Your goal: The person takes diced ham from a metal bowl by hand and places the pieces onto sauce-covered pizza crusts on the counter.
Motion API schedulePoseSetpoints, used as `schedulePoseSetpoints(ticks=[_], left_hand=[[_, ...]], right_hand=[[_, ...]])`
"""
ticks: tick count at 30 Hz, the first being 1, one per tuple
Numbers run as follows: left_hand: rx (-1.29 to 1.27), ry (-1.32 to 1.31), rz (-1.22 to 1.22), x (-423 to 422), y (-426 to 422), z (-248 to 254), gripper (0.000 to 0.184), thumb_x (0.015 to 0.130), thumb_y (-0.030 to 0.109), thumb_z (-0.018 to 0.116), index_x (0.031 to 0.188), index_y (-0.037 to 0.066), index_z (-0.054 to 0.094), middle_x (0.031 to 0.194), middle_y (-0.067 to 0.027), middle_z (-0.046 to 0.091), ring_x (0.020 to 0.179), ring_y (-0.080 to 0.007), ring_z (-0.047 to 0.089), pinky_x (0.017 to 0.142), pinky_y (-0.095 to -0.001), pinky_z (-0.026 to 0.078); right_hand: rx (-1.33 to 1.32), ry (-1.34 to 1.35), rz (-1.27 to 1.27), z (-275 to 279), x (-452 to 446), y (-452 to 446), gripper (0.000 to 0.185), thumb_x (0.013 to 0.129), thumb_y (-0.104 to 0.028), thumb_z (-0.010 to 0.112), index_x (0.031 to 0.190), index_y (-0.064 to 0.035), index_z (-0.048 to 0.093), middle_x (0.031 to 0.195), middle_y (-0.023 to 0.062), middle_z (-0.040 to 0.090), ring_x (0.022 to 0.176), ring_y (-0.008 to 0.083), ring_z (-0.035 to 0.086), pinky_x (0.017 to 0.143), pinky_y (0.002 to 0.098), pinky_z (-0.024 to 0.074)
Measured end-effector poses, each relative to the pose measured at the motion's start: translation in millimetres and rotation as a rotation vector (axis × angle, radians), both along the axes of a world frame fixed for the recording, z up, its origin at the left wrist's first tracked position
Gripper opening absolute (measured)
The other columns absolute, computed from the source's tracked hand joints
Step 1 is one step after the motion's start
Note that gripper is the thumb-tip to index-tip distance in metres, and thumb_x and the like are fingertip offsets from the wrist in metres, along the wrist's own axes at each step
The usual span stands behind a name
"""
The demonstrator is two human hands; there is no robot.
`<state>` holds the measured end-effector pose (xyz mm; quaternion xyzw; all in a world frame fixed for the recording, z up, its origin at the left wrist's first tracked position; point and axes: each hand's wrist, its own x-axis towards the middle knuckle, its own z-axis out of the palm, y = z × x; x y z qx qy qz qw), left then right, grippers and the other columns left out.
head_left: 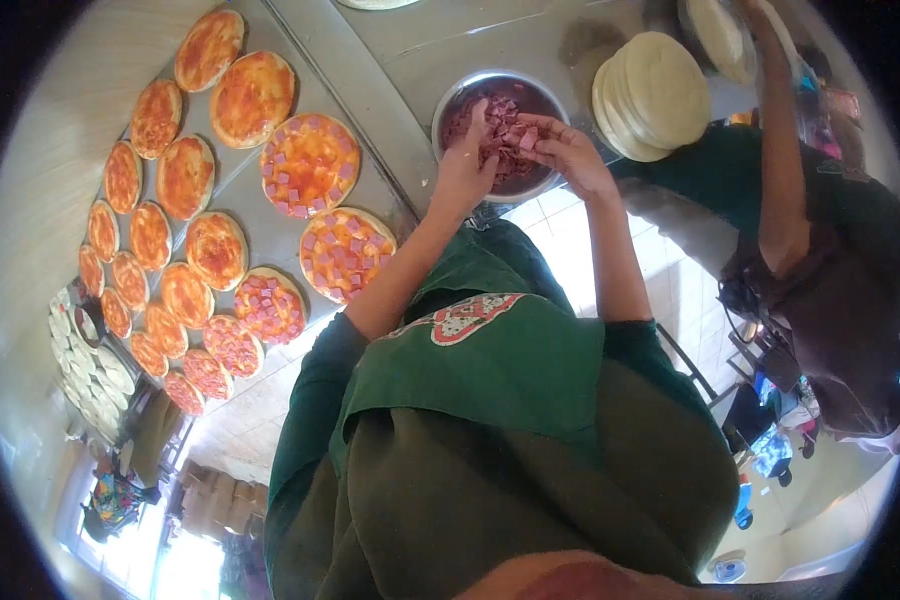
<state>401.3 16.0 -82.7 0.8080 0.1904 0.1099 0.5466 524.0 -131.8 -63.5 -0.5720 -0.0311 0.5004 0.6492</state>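
A steel bowl (450, 88) of chopped pink ham (511, 98) stands at the counter's near edge. My left hand (464, 168) reaches over its left side, fingers stretched toward the ham and thumb apart; whether loose bits lie in its palm is hard to see. At the bowl's right side, my right hand (573, 160) has bent fingers around a few ham pieces (528, 138). Left of my arm lie two sauced pizza bases topped with ham cubes, the nearer pizza (346, 254) and the farther pizza (310, 165).
Rows of sauced bases (252, 100) cover the metal counter (365, 110) on the left, some ham-topped at the near end. A stack of plain bases (660, 90) stands right of the bowl. A co-worker's arm (782, 160) reaches in at the right, near another plain base (720, 40).
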Motion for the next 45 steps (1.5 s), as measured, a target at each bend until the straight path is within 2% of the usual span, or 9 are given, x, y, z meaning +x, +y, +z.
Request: schedulePoseSetpoints(ticks=[2, 5, 8, 14, 19, 23, 28, 36, 45], left_hand=[[0.262, -0.189, 0.001, 7.8, -2.4, -8.7, 0.061, 0.086, 0.014, 0.060, 0.140, 0.011, 0.032, 0.105, -0.0112, 0.064, 0.090, -0.0203, 0.062, 0.080, -0.0303, 0.050], [-0.672, -0.160, -0.010, 15.5, -12.3, -2.8, 0.052, 0.087, 0.019, 0.060, 0.135, 0.010, 0.041, 0.106, -0.0081, 0.064, 0.090, -0.0177, 0.062, 0.079, -0.0283, 0.050], [-0.525, 0.098, -0.024, 15.0, -8.6, 14.5, 0.037, 0.087, 0.012, 0.061, 0.120, -0.005, 0.053, 0.097, -0.0087, 0.064, 0.086, -0.0164, 0.064, 0.074, -0.0261, 0.052], [-1.085, 0.119, 0.107, 9.3, -3.0, 0.3, 0.032, 0.087, 0.016, 0.061, 0.113, -0.003, 0.059, 0.096, -0.0092, 0.065, 0.085, -0.0160, 0.065, 0.077, -0.0264, 0.053], [-1.162, 0.111, 0.122, 7.0, -0.9, -21.5, 0.040, 0.087, 0.018, 0.061, 0.120, -0.003, 0.053, 0.107, -0.0126, 0.062, 0.094, -0.0201, 0.063, 0.084, -0.0295, 0.051], [-1.006, -0.011, -0.045, 6.4, 6.1, -21.6, 0.045, 0.089, 0.022, 0.057, 0.125, -0.003, 0.047, 0.116, -0.0146, 0.059, 0.101, -0.0248, 0.061, 0.091, -0.0331, 0.048], [-1.322, 0.016, 0.079, 16.7, 13.7, -16.4, 0.052, 0.094, 0.039, 0.043, 0.130, 0.001, 0.042, 0.119, -0.0146, 0.057, 0.107, -0.0268, 0.058, 0.095, -0.0372, 0.043], [-1.483, -0.111, 0.058, 18.6, 13.8, 23.9, 0.065, 0.094, 0.053, 0.026, 0.128, 0.000, 0.043, 0.119, -0.0190, 0.055, 0.112, -0.0314, 0.053, 0.099, -0.0421, 0.039], [-1.572, -0.178, 0.033, 15.3, 5.1, 35.1, 0.072, 0.092, 0.058, 0.022, 0.128, -0.001, 0.043, 0.122, -0.0205, 0.052, 0.116, -0.0324, 0.050, 0.102, -0.0433, 0.036]], right_hand=[[0.003, -0.016, 0.001, 0.4, -0.6, -1.7, 0.037, 0.085, -0.001, 0.050, 0.122, 0.0036, 0.048, 0.112, 0.0105, 0.057, 0.106, 0.0190, 0.057, 0.093, 0.0308, 0.0472], [-0.028, -0.074, 0.005, 1.2, -4.9, -3.2, 0.034, 0.087, -0.003, 0.054, 0.120, 0.0039, 0.050, 0.110, 0.0103, 0.058, 0.102, 0.0175, 0.059, 0.090, 0.0295, 0.0485], [-0.079, -0.161, -0.037, 6.3, -12.6, 3.0, 0.030, 0.087, -0.006, 0.058, 0.115, 0.0038, 0.053, 0.106, 0.0105, 0.060, 0.096, 0.0173, 0.060, 0.086, 0.0288, 0.0507], [-0.062, -0.112, -0.173, 0.2, -15.0, 1.0, 0.021, 0.088, -0.006, 0.057, 0.107, 0.0035, 0.056, 0.100, 0.0112, 0.062, 0.089, 0.0179, 0.063, 0.081, 0.0284, 0.0533], [-0.173, -0.188, -0.138, -6.9, -10.9, 1.4, 0.021, 0.091, -0.009, 0.055, 0.109, 0.0017, 0.054, 0.104, 0.0132, 0.062, 0.089, 0.0175, 0.063, 0.081, 0.0278, 0.0517], [-0.408, -0.599, -0.016, -21.5, -7.1, -4.4, 0.021, 0.081, -0.015, 0.064, 0.100, -0.0060, 0.063, 0.104, 0.0096, 0.064, 0.080, 0.0180, 0.064, 0.072, 0.0323, 0.0504], [-0.456, -0.997, 0.069, 7.9, -20.6, 3.5, 0.021, 0.080, -0.016, 0.062, 0.100, -0.0087, 0.064, 0.103, 0.0100, 0.064, 0.082, 0.0230, 0.064, 0.073, 0.0342, 0.0490], [-0.251, -0.866, 0.108, 63.5, -61.7, 22.6, 0.019, 0.080, -0.009, 0.064, 0.099, -0.0050, 0.064, 0.092, 0.0060, 0.064, 0.082, 0.0136, 0.061, 0.072, 0.0261, 0.0476], [-0.320, -1.092, 0.009, 50.8, -78.7, 32.8, 0.018, 0.079, -0.011, 0.065, 0.096, -0.0045, 0.063, 0.093, 0.0094, 0.064, 0.079, 0.0236, 0.063, 0.069, 0.0319, 0.0491]])
